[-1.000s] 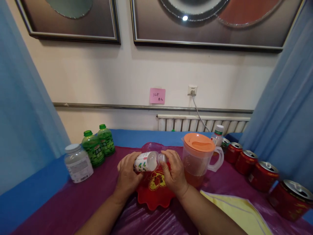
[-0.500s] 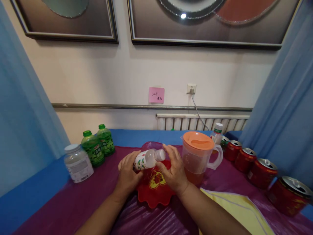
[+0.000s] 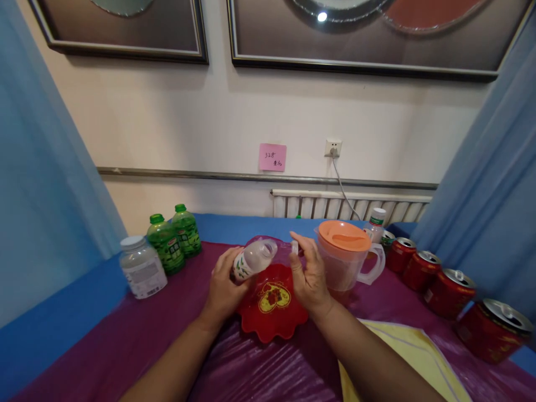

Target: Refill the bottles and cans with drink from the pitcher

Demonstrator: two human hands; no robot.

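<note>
My left hand (image 3: 226, 287) is wrapped round a clear plastic bottle (image 3: 252, 261) with a white label. The bottle tilts to the right, and its uncovered mouth points up and right. Between the thumb and fingers of my right hand (image 3: 310, 276) is a small white bottle cap (image 3: 295, 247), apart from the bottle's mouth. Below both hands lies a red scalloped dish (image 3: 268, 326) with a yellow heart design. A clear pitcher (image 3: 340, 268) with an orange lid stands just right of my right hand, holding some brownish liquid.
Two green bottles (image 3: 166, 245) and a grey-lidded jar (image 3: 144, 273) stand on the left. Several red cans (image 3: 450, 290) line the right side, with a white-capped bottle (image 3: 374, 226) behind. A yellow cloth (image 3: 404, 357) lies on the purple table cover (image 3: 167, 335).
The white cap has come off the bottle and is now in my right hand, which moved right. The bottle's mouth shows uncovered, and the bottle tilts more upward. The view shifted slightly.
</note>
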